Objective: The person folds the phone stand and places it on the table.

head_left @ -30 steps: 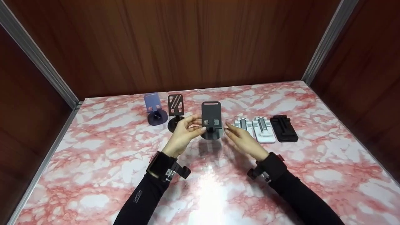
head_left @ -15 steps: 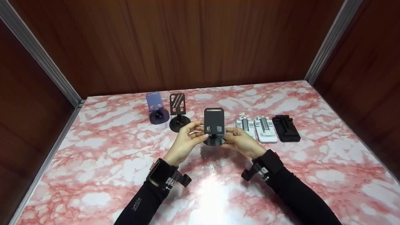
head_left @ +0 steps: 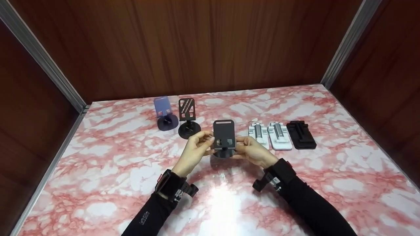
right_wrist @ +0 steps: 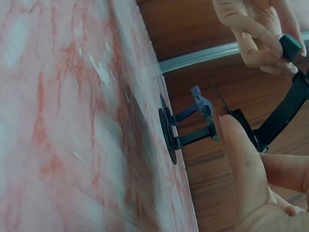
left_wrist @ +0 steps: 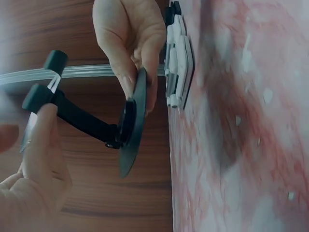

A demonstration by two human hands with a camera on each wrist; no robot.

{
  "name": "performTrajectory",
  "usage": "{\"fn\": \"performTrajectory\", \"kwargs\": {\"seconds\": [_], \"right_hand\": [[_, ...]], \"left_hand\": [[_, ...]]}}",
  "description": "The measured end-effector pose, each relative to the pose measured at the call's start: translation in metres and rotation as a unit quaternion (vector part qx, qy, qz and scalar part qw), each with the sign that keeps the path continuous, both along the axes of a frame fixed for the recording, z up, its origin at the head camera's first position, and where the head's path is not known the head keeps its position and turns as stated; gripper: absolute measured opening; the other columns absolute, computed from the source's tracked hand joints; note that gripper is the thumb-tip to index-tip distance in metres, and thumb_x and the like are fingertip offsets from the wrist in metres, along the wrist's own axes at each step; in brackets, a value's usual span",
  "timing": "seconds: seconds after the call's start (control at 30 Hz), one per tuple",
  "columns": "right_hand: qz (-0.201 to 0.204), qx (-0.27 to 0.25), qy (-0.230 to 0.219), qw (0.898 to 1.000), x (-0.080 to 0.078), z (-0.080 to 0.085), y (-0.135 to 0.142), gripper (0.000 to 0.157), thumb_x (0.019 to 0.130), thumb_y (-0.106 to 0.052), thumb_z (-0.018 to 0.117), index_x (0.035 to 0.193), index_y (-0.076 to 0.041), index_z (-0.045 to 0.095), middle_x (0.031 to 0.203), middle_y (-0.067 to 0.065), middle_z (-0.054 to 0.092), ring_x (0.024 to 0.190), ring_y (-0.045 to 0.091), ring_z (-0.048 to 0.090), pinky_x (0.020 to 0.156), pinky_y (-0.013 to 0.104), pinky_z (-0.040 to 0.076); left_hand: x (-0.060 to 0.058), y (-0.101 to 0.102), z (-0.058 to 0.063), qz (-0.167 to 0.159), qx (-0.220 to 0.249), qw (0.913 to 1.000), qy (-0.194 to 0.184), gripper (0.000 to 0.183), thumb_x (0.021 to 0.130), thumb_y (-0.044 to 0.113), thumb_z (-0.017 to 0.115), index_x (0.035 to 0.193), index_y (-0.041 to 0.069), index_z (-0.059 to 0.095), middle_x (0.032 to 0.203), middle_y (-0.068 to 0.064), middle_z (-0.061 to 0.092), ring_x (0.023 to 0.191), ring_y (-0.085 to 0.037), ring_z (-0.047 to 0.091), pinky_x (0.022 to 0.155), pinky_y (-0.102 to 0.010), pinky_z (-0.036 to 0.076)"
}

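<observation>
Head view: stand (head_left: pixel 224 138) held off the table (head_left: pixel 131 183), between left hand (head_left: pixel 194 150), pinching its plate (head_left: pixel 224 131), and right hand (head_left: pixel 254 151), pinching its base (left_wrist: pixel 138 128); the plate's long axis lies crosswise to the hand-to-hand line, neither hand nearer.

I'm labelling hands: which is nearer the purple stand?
Left. The left hand is in front and right of the purple stand; the right hand is farther right, past the held black stand.
</observation>
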State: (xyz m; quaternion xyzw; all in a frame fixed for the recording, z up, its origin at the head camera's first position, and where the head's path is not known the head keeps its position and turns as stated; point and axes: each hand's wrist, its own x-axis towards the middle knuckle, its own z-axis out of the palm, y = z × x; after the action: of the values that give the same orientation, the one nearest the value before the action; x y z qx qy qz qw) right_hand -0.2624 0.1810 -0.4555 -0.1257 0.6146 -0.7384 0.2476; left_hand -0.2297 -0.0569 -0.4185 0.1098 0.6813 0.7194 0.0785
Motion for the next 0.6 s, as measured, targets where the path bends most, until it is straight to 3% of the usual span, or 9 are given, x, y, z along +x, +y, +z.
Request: {"fn": "performTrajectory", "kwargs": {"seconds": [0.2, 0.4, 0.6], "right_hand": [[-0.006, 0.017, 0.012, 1.000, 0.0028, 0.0017, -0.0036, 0.051, 0.108, 0.008, 0.043, 0.156, 0.022, 0.035, 0.113, -0.002, 0.084, 0.093, 0.008, 0.080, 0.091, 0.024, 0.067], [-0.016, 0.018, 0.029, 0.999, 0.0055, 0.0022, -0.0064, 0.054, 0.107, 0.010, 0.042, 0.159, 0.020, 0.032, 0.123, 0.008, 0.082, 0.100, 0.008, 0.080, 0.096, 0.026, 0.067], [-0.017, -0.003, 0.029, 0.999, 0.0049, -0.0020, -0.0081, 0.053, 0.106, 0.011, 0.042, 0.158, 0.021, 0.033, 0.113, 0.000, 0.084, 0.099, 0.008, 0.080, 0.096, 0.026, 0.067]], "left_hand": [[0.0002, -0.0005, 0.0023, 0.021, -0.027, 0.9992, 0.022, 0.023, 0.111, 0.007, 0.058, 0.121, -0.013, 0.065, 0.091, 0.004, 0.063, 0.080, -0.007, 0.060, 0.071, -0.016, 0.064], [-0.0001, -0.0027, 0.0019, 0.018, -0.038, 0.9983, 0.039, 0.024, 0.110, 0.009, 0.060, 0.114, -0.014, 0.067, 0.087, 0.004, 0.068, 0.076, -0.003, 0.065, 0.070, -0.018, 0.065], [-0.0013, -0.0047, 0.0009, 0.016, -0.038, 0.9980, 0.047, 0.024, 0.110, 0.008, 0.060, 0.109, -0.016, 0.063, 0.086, 0.004, 0.064, 0.073, -0.003, 0.065, 0.068, -0.017, 0.064]]}}
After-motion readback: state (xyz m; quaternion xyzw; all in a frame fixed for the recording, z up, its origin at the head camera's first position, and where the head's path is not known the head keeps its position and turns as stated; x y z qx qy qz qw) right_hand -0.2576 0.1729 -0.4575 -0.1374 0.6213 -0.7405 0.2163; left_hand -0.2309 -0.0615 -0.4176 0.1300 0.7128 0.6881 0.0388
